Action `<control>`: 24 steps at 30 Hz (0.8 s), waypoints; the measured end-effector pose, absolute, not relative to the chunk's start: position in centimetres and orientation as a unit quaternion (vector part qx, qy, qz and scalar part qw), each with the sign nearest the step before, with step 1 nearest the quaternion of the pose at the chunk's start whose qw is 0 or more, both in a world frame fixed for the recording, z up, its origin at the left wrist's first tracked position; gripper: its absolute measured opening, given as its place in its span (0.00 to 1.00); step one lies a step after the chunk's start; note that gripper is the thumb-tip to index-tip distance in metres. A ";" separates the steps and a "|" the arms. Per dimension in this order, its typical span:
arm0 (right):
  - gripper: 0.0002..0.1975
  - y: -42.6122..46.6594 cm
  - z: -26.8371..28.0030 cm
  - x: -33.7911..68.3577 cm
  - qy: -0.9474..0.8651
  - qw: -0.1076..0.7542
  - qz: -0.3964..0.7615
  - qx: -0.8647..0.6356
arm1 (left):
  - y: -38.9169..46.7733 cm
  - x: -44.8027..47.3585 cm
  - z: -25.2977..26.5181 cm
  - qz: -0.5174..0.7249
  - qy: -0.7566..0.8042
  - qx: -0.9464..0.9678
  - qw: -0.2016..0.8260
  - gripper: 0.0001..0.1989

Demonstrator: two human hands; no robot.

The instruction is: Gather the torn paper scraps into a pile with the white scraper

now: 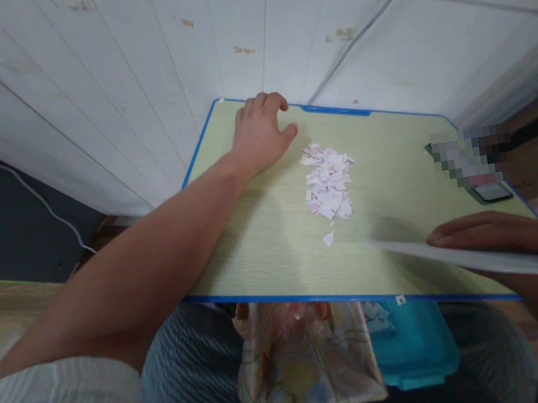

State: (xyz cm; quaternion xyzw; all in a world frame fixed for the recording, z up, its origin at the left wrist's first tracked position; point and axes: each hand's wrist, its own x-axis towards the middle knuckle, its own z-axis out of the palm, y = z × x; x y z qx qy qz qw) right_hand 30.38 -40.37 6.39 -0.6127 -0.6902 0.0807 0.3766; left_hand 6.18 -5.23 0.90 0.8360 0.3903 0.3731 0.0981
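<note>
Carefully does it, from where I watch at a distance: the torn paper scraps (pixel 329 182) lie in a loose heap near the middle of the yellow-green tabletop (pixel 394 156), with one stray piece (pixel 329 238) just beside the heap, on the near side. My right hand (pixel 500 229) holds a thin white sheet (pixel 428 252), seen nearly edge-on, its narrow end pointing in toward the stray piece but apart from it. My left hand (pixel 259 132) is bare and rounded, thumb and forefinger well parted, over the far left of the tabletop; whether it touches the surface I cannot tell.

To handle this well, I judge that the sheet wants a firm, even grip and slow turns, since a quick flap could blow such light bits about. I would keep the left wrist and forearm clear of the heap, and the sheet's end away from the phone (pixel 493 192) at the right. The near blue edge deserves care too: a small scrap (pixel 400 300) sits right there, above the turquoise box (pixel 422 347).
</note>
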 end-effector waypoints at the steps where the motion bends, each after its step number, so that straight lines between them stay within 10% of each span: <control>1: 0.10 -39.5 6.8 29.5 -0.705 0.368 0.090 -0.600 | -5.3 6.2 0.9 0.371 0.392 0.836 0.096 0.16; 24: 0.19 -39.8 5.1 31.8 -0.755 0.291 0.134 -0.572 | -5.9 6.3 1.4 0.360 0.394 0.839 0.106 0.17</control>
